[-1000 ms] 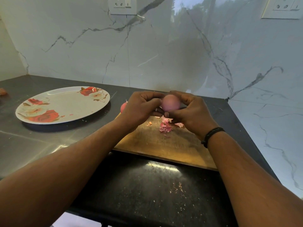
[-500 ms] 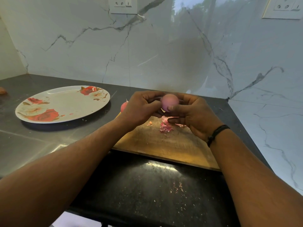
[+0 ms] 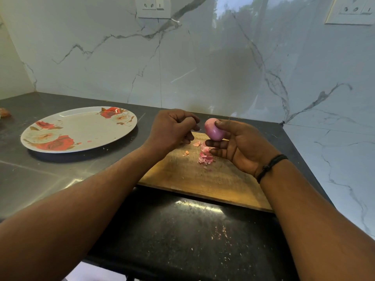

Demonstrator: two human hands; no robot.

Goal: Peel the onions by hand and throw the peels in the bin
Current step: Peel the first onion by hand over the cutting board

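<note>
Both my forearms reach in from the bottom corners over the dark surface point(image 3: 178, 236), meeting above a wooden cutting board point(image 3: 194, 179). My right hand point(image 3: 237, 145), palm turned up and a black band point(image 3: 271, 166) at the wrist, holds the peeled pink onion point(image 3: 213, 129) clear of the board, thumb on top and fingertips point(image 3: 211, 143) beneath. My left hand point(image 3: 170, 130) hangs just beside it, knuckles up, fingers curled in toward the thumb; I cannot tell whether a scrap of skin is pinched there, and it does not touch the onion. Below the two hands a small heap of pink peels point(image 3: 205, 157) lies on the board, with a couple of loose flakes near it. Further left on the surface sits a rose-patterned plate point(image 3: 81, 128), well apart from the board. Behind everything rises a white marble-look wall point(image 3: 203, 67) with a socket point(image 3: 153, 7) at the top.
</note>
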